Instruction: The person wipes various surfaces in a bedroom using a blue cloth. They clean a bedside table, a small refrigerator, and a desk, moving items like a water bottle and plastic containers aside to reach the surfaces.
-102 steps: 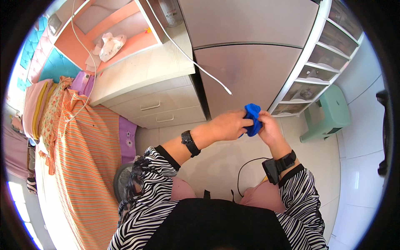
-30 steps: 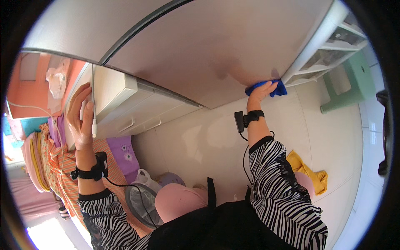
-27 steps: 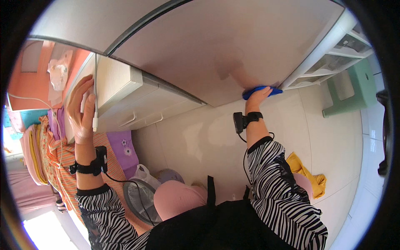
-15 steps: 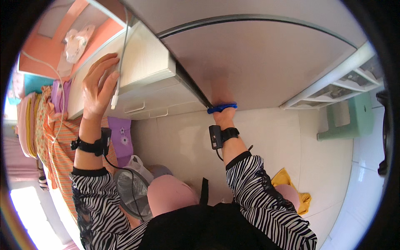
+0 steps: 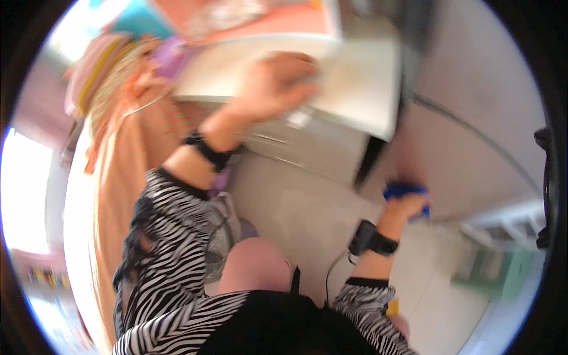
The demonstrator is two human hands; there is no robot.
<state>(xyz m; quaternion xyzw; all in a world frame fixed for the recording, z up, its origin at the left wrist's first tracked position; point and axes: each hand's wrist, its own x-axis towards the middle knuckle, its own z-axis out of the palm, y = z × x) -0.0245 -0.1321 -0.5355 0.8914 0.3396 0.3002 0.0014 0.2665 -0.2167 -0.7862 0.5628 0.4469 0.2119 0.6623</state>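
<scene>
My left hand [image 5: 277, 86] is over the white cabinet [image 5: 355, 71], smeared by motion, so I cannot tell whether its fingers grip anything. Just below it a white cable plug [image 5: 300, 117] shows as a blur. My right hand [image 5: 411, 205] is closed around a blue cloth [image 5: 402, 190], beside the lower part of the large greyish, glossy panelled appliance [image 5: 461, 160]. How firmly the cloth touches that surface is too blurred to see. Both wrists wear black straps, the right one with a small black box [image 5: 362, 238].
Cabinet drawers with handles face me below the top. An orange bin-like box [image 5: 284, 21] stands on the cabinet. To the left is a bed with an orange cover [image 5: 127, 177]. A lined waste bin [image 5: 219, 236] stands by my leg. A green stool [image 5: 491, 272] is at right.
The whole view has swung, so the cabinet and appliance sit further right. My left hand has moved across the cabinet top; my right hand still has the blue cloth.
</scene>
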